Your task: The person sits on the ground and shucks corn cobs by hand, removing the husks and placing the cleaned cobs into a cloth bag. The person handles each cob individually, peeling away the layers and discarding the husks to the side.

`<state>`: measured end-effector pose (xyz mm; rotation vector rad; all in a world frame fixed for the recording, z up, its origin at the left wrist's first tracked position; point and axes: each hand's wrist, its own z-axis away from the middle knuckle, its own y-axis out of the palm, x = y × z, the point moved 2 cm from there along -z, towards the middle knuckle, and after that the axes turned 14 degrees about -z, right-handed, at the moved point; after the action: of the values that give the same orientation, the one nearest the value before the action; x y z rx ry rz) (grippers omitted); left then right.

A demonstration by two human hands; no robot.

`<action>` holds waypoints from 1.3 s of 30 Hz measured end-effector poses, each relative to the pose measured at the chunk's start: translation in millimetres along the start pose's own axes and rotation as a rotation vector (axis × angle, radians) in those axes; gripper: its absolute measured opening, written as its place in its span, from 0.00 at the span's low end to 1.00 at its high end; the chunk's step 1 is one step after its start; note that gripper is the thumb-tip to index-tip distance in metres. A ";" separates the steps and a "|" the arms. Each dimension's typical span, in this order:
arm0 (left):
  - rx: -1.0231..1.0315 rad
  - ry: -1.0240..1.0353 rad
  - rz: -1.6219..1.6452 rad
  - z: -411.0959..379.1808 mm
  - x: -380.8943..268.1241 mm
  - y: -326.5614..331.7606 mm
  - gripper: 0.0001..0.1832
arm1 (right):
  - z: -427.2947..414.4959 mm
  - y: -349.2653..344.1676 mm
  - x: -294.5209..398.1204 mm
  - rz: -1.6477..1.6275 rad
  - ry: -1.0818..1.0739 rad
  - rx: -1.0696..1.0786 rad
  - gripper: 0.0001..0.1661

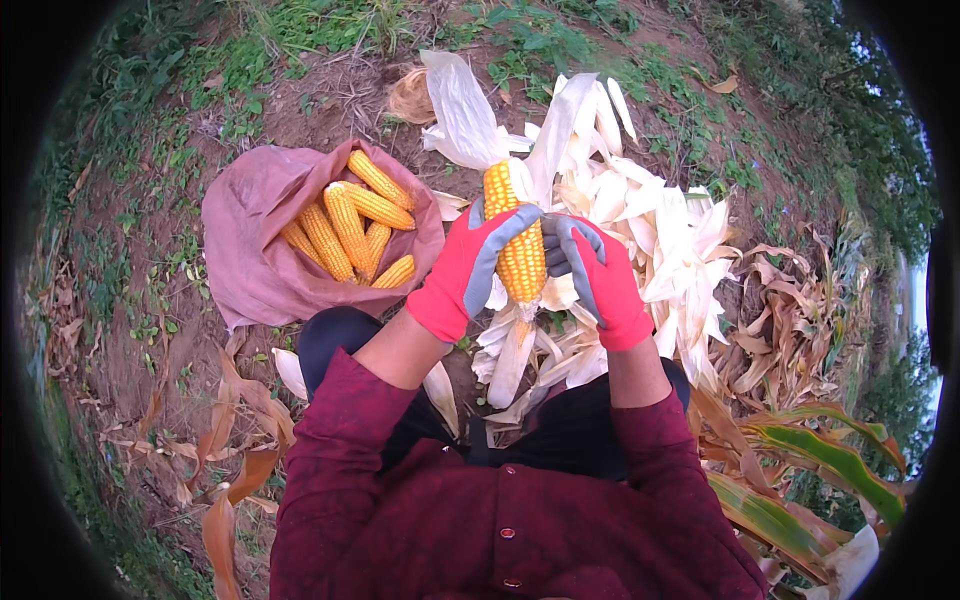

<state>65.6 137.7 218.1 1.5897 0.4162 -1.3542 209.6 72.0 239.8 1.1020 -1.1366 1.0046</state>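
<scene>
My left hand (487, 251), in a red glove with grey palm and fingers, grips a yellow ear of corn (521, 262) in front of my knees. Its thumb lies across the ear's kernels. My right hand (589, 259), gloved alike, is at the ear's right side with its fingers curled inward and their tips against or very close to it. Whether anything is pinched there is hidden. Pale husk leaves (463, 120) spread out from the ear's far end. The near end tapers to a whitish tip above loose husk (514, 367).
To the left, an open reddish sack (255, 217) holds several bare corn ears (349, 229). A heap of pale husks (675, 240) lies to the right. Dry brown leaves (780, 315) and green-striped corn leaves (825, 457) are farther right. Weeds (540, 49) grow from the soil ahead.
</scene>
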 end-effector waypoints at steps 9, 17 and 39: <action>-0.013 -0.006 -0.288 -3.1 6.7 3.6 0.27 | -3.6 -13.8 17.4 -0.265 -0.012 -0.067 0.45; -0.013 0.123 -0.504 -1.9 14.5 6.1 0.31 | -4.2 -27.5 27.2 -0.185 -0.086 -0.309 0.20; 0.219 -0.117 0.299 -5.9 -10.9 7.1 0.29 | 8.5 -31.7 44.4 0.288 -0.113 0.205 0.36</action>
<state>70.8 142.7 230.5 1.6624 -0.0436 -1.2837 245.6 60.2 279.8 1.1905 -1.3320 1.3197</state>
